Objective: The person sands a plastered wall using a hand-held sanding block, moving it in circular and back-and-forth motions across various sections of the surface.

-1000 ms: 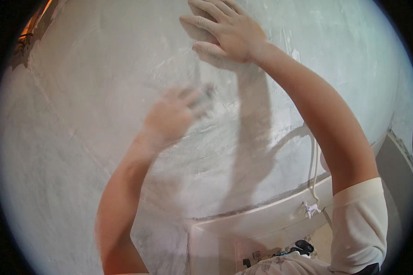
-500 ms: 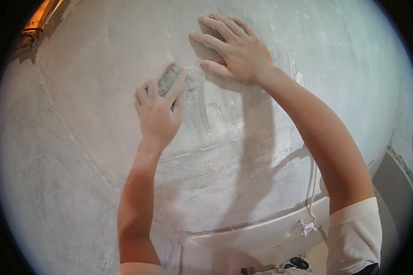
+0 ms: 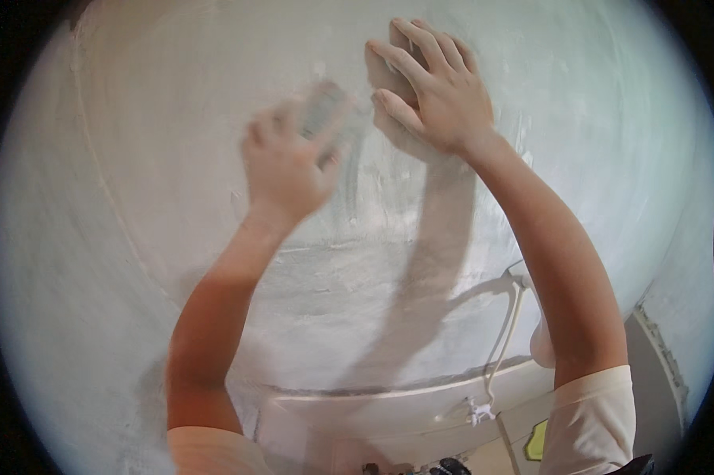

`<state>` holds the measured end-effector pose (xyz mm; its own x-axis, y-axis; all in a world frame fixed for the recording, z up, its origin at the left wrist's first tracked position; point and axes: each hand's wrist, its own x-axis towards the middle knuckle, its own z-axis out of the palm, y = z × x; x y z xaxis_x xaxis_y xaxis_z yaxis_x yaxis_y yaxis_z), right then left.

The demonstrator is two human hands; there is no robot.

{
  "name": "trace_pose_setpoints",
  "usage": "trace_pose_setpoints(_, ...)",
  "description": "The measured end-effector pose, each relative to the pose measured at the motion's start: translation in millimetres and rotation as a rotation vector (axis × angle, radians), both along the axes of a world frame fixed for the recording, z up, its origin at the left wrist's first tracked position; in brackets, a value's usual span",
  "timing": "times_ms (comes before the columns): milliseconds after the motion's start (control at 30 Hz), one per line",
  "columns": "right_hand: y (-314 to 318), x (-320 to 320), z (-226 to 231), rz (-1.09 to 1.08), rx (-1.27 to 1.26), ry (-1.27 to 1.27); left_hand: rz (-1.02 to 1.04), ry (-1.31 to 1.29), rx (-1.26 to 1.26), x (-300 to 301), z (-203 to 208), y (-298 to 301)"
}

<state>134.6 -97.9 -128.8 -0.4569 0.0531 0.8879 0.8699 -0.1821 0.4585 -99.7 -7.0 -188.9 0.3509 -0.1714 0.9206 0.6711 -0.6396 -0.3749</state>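
My left hand (image 3: 287, 162), blurred by motion, presses a small dark grey piece of sandpaper (image 3: 323, 109) against the plastered wall (image 3: 325, 309). Its fingers are closed around the sandpaper's sides, with the thumb at the right edge. To the right and a little higher, my right hand (image 3: 444, 91) rests its spread fingertips on the same wall and holds nothing. Fine white dust coats both hands. The wall's grey-white surface is patchy, with streaks and rougher marks below the left hand.
Below, a pale ledge (image 3: 309, 412) runs along the wall's foot. A white tap (image 3: 479, 410) with a thin hose (image 3: 503, 348) is fixed near my right arm. Lower down lie a yellow-green item (image 3: 536, 441) and a dark object (image 3: 452, 465). A wall corner runs down the left.
My view has shifted left to right across the wall. The sandpaper has moved slightly up and right with my left hand; my right hand stays spread against the wall.
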Motion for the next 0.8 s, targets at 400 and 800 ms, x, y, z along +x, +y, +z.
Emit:
trace_pose_setpoints(400, -7, -8, 5, 0.066, -0.072, -0.055, -0.043, 0.114, -0.040, 0, -2, -6)
trace_pose_setpoints(800, 4, 11, -3, -0.013, 0.027, -0.052, 0.103, 0.170, -0.073, -25, 4, -7)
